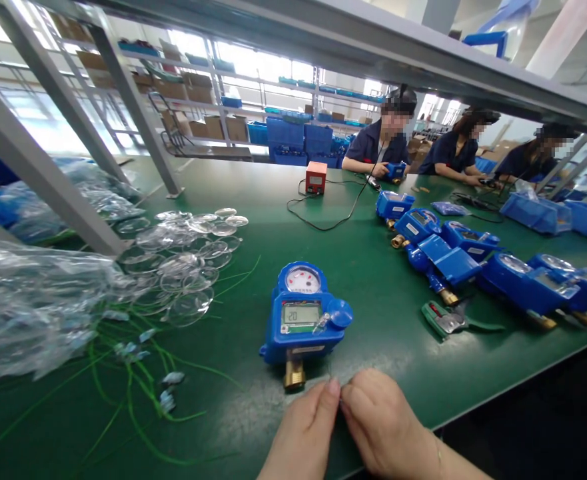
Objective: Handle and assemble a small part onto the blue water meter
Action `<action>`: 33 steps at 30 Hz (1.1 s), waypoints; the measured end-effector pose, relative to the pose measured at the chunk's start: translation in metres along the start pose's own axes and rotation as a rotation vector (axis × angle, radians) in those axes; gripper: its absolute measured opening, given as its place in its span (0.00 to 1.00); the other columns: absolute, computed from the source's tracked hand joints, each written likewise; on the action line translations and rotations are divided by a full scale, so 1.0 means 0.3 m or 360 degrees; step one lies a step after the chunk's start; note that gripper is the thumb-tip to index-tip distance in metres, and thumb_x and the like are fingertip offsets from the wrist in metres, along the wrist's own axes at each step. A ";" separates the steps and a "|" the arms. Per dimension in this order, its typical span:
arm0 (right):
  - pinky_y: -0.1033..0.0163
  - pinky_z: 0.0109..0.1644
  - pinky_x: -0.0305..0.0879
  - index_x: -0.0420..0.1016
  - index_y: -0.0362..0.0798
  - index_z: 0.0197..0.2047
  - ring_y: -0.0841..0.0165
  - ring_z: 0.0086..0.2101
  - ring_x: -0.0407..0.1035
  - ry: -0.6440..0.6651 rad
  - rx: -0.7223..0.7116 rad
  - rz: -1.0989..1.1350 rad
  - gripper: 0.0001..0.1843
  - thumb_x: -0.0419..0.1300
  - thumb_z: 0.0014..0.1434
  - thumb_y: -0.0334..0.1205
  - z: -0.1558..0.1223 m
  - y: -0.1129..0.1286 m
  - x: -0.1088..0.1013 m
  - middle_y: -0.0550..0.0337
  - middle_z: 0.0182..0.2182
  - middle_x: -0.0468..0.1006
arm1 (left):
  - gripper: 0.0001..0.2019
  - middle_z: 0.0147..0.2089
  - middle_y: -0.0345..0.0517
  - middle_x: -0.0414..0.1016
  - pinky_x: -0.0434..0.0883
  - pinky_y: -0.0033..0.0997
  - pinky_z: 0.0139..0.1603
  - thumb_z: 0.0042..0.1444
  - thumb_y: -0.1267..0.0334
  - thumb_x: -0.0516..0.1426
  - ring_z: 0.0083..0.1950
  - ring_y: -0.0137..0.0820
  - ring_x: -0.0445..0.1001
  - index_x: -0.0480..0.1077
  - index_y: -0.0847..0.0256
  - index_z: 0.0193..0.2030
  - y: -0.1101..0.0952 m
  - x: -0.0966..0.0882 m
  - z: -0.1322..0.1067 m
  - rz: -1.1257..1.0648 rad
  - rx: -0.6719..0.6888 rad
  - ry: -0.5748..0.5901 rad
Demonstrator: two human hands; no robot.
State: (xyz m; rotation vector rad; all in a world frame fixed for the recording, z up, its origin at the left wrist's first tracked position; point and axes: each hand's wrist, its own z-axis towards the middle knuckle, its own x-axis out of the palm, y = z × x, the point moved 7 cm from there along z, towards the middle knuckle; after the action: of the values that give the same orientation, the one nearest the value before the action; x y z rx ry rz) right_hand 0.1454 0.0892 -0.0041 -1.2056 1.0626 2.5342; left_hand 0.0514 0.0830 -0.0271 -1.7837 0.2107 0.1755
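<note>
My left hand (pixel 309 427) and my right hand (pixel 384 419) meet at the near side of the green bench, fingers pinched together. Whatever they pinch is hidden or too small to name. Just beyond them stands a blue water meter (pixel 300 320) with a round dial, a small display and a brass fitting (pixel 294 377) facing me. Neither hand visibly grips the meter. To the left lie green seal wires with small pale blue tags (pixel 167 400), and behind those is a pile of clear round discs (pixel 188 257).
Several blue meters (pixel 513 273) crowd the right side, with green-handled cutters (pixel 456 321) in front. A clear plastic bag (pixel 38 300) fills the left. A red box (pixel 316 177) with a cable sits farther back. Metal posts (pixel 138 113) rise left; several co-workers sit across the bench.
</note>
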 end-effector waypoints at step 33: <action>0.50 0.63 0.53 0.48 0.51 0.64 0.61 0.60 0.50 -0.0097 -0.0032 0.0175 0.29 0.52 0.61 0.38 0.249 -0.009 -0.062 0.52 0.61 0.54 | 0.22 0.22 0.31 0.47 0.42 0.26 0.22 0.56 0.43 0.50 0.23 0.23 0.43 0.53 0.60 0.25 0.088 -0.097 -0.093 -0.0707 -0.0249 0.0096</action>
State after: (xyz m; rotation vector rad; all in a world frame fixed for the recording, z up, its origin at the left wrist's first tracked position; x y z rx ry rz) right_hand 0.1122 0.1429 0.0400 -1.0959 1.1214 2.6514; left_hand 0.0170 0.0516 -0.0392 -1.9464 -0.1629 -0.1847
